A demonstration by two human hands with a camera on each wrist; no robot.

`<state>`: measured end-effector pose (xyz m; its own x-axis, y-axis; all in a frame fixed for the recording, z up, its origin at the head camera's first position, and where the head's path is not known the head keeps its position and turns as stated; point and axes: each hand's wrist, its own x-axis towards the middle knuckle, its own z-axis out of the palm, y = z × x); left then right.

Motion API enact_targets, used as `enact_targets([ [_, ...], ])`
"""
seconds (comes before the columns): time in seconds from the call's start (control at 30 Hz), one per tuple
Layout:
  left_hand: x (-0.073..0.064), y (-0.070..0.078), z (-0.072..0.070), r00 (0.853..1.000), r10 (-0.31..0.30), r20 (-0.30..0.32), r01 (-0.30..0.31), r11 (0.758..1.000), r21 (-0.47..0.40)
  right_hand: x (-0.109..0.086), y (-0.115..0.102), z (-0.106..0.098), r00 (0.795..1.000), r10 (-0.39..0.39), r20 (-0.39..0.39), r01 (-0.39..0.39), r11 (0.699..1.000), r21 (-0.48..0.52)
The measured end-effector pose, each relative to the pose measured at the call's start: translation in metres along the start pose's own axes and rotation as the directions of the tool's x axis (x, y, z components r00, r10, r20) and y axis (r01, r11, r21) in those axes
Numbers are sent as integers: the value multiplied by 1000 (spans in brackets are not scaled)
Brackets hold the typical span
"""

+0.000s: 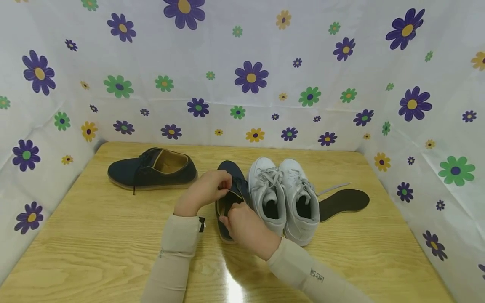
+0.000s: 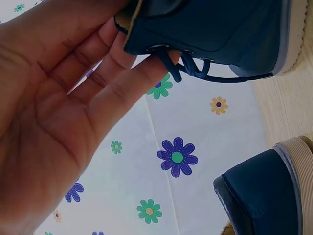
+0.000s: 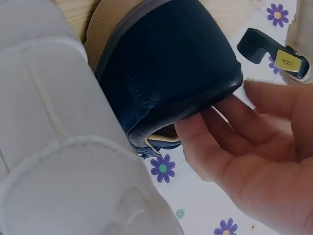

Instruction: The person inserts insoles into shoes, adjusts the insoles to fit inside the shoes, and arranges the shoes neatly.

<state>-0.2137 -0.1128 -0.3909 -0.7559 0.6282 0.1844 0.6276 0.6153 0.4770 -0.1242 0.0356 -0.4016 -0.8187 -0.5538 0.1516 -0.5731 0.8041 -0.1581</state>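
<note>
A navy lace-up shoe point(image 1: 232, 168) stands on the table in front of me, toe pointing away. My left hand point(image 1: 206, 189) pinches the edge of its opening by the laces, and in the left wrist view the index finger lies against the eyelets. My right hand point(image 1: 246, 225) holds the heel collar, its fingers reaching over the rim into the opening, as the right wrist view shows. Its thumb point(image 3: 269, 95) is close to the heel's outer edge. The shoe's inside is mostly hidden by my hands.
Touching close on the right stand two white sneakers point(image 1: 266, 166) with grey laces. A black insole point(image 1: 346, 200) lies beyond them, near a loose lace end point(image 1: 335, 188). The other navy shoe point(image 1: 130, 172) rests on its sole at the back left. Flowered cloth point(image 1: 219, 50) walls the table.
</note>
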Motion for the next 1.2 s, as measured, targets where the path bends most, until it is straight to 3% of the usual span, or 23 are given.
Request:
enact_targets([
  [0.13,0,1,0,1000,-13,6,13,1000,2,-2,-1,-2,997,-52,52,53,998,-32],
  [0.27,-1,1,0,1000,-15,18,15,1000,1,-1,-5,-2,993,23,119,-7,992,-126],
  [0.37,-3,-1,-1,1000,-8,18,8,1000,8,1,-10,-1,981,115,156,-76,968,-237],
  [0.5,-6,-2,-3,1000,2,6,-2,1000,8,3,-18,1,978,138,159,-74,931,-357],
  [0.57,-5,-1,-4,1000,4,8,-5,1000,3,3,-20,-2,974,134,183,-68,941,-330],
  [0.63,-5,1,-4,1000,-2,18,2,1000,-3,6,-22,-3,956,156,248,-83,956,-281],
  [0.8,-1,4,1,999,-6,32,6,1000,-17,14,-18,-4,874,234,426,-175,969,-172],
  [1.0,-1,3,1,1000,-2,10,2,1000,-20,22,-12,-1,858,177,482,-187,982,-27],
  [1.2,0,3,3,1000,3,17,-3,1000,-16,20,-12,1,860,176,479,-183,983,-34],
])
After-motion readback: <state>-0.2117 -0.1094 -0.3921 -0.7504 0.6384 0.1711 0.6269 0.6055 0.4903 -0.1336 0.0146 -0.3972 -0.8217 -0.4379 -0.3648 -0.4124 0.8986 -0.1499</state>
